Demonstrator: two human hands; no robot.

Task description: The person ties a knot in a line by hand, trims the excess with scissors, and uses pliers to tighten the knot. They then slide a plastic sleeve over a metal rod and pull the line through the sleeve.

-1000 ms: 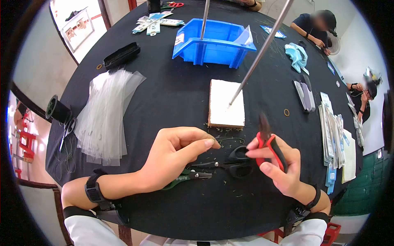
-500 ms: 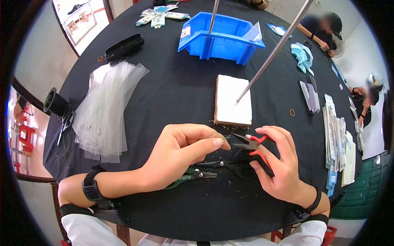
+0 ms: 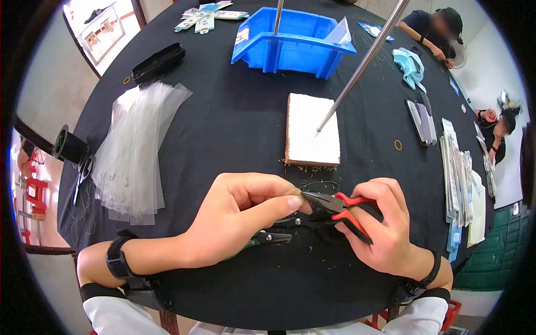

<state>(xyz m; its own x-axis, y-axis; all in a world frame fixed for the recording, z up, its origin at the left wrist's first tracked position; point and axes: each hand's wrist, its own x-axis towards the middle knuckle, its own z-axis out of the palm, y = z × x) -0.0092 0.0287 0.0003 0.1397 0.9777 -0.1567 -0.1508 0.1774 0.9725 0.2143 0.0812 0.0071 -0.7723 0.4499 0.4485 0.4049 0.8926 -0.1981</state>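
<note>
My right hand (image 3: 382,229) is wrapped round red-handled pliers (image 3: 330,202), whose jaws are closed and point left. Their tip meets the fingertips of my left hand (image 3: 243,215). Thumb and forefinger of that hand are pinched on a thin thread (image 3: 322,183), which curves out in a dark loop above the pliers; anything smaller in the pinch is hidden. Under the hands lie dark-handled scissors (image 3: 296,222) and a green-handled cutting tool (image 3: 268,238), partly covered by my left hand.
A white-topped block (image 3: 312,134) with a metal rod (image 3: 357,72) stands ahead, before a blue bin (image 3: 296,53). Clear plastic sleeves (image 3: 131,162), a spool (image 3: 70,146) and small scissors (image 3: 82,176) lie left. A stapler (image 3: 421,121) and packets (image 3: 458,173) lie right. Two people sit beyond.
The pliers' jaws, apart before, have closed at my left fingertips. The pliers' handles are squeezed nearer together, and the thread's loop now shows above them. The whole view has shifted slightly.
</note>
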